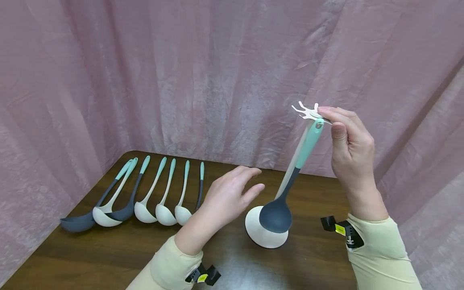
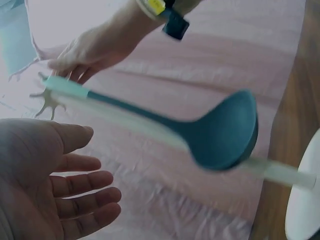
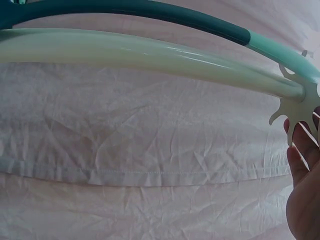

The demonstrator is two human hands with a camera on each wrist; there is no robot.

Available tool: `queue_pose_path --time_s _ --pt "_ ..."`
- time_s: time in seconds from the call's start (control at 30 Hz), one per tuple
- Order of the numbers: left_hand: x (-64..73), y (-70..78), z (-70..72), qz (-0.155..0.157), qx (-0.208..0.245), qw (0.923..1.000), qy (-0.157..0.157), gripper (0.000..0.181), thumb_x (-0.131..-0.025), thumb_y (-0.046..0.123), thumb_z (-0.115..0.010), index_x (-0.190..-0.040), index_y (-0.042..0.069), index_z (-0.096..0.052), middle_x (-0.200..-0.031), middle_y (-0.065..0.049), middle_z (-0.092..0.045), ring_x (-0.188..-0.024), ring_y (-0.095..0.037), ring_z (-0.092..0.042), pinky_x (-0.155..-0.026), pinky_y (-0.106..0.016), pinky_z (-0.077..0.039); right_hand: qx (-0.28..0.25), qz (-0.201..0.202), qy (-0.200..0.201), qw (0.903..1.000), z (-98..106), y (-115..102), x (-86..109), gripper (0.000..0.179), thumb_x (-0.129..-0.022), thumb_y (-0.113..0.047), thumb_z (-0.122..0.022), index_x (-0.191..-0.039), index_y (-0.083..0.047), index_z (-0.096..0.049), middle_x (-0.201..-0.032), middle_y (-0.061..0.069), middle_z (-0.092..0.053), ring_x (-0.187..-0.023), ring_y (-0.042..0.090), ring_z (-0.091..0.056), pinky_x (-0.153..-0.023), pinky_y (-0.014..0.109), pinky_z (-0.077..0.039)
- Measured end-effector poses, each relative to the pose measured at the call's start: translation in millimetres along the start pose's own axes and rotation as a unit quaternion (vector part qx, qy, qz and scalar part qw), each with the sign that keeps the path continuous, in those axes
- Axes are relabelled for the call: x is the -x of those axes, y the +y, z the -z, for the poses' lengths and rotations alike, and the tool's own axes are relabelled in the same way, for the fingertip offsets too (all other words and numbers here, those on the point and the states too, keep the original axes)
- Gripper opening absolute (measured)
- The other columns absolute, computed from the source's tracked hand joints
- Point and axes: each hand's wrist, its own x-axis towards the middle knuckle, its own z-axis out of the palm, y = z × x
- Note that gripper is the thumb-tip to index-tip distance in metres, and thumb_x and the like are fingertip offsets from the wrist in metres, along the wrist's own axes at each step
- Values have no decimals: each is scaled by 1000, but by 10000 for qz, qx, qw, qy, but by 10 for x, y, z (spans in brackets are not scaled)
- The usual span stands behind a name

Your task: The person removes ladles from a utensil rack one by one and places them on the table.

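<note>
A white utensil stand (image 1: 266, 238) rises from a round base to a hooked top (image 1: 308, 112). One dark ladle (image 1: 276, 217) with a mint handle (image 1: 309, 141) hangs from it, bowl down, its handle's top loop at a hook. At that top my right hand (image 1: 353, 147) has its thumb and forefinger about a hook's edge; the exact contact is partly hidden. Left of the stand, my left hand (image 1: 232, 193) hovers above the table with fingers relaxed and nothing in them. In the left wrist view its fingers (image 2: 85, 202) spread below the ladle's handle, apart from it.
Several white and dark ladles lie in a row at the table's left, including a white ladle (image 1: 145, 211) and a dark ladle (image 1: 77, 222). Mint handles point toward the back edge. A pink curtain (image 1: 224, 80) hangs behind the brown wooden table (image 1: 308, 249).
</note>
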Motion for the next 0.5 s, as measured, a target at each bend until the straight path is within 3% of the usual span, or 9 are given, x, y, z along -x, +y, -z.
queue_pose_path --time_s 0.27,0.5 --pt "-51 188 -183 -85 420 9990 -101 42 -109 36 -73 -145 13 -71 -140 -1 -72 -121 -19 -72 -96 -42 -60 52 -74 97 9999 -48 8 20 55 -109 -49 -60 -126 -1 -81 -125 17 -77 -124 22 -70 -110 33 -51" --pt "-55 229 -287 -138 393 9990 -168 43 -110 37 -72 -146 12 -70 -140 -1 -72 -121 -19 -73 -94 -41 -61 182 -105 100 9997 -80 -28 34 55 -110 -48 -59 -127 -1 -81 -126 17 -77 -124 19 -70 -109 31 -51"
